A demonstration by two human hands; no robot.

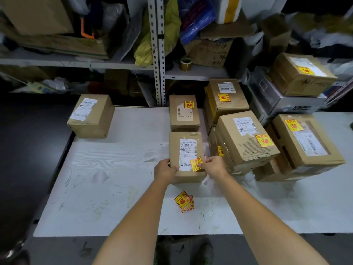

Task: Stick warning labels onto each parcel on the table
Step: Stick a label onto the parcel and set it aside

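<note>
White desk (114, 188) under cluttered shelves (76, 62) carries parcels. At mid-desk a box (186, 150) lies flat, its long axis running away from the person. Its near left corner is gripped by the left hand (165, 170); the right hand (214, 165) pinches a tilted yellow label (195, 163) at the near right corner.
</note>
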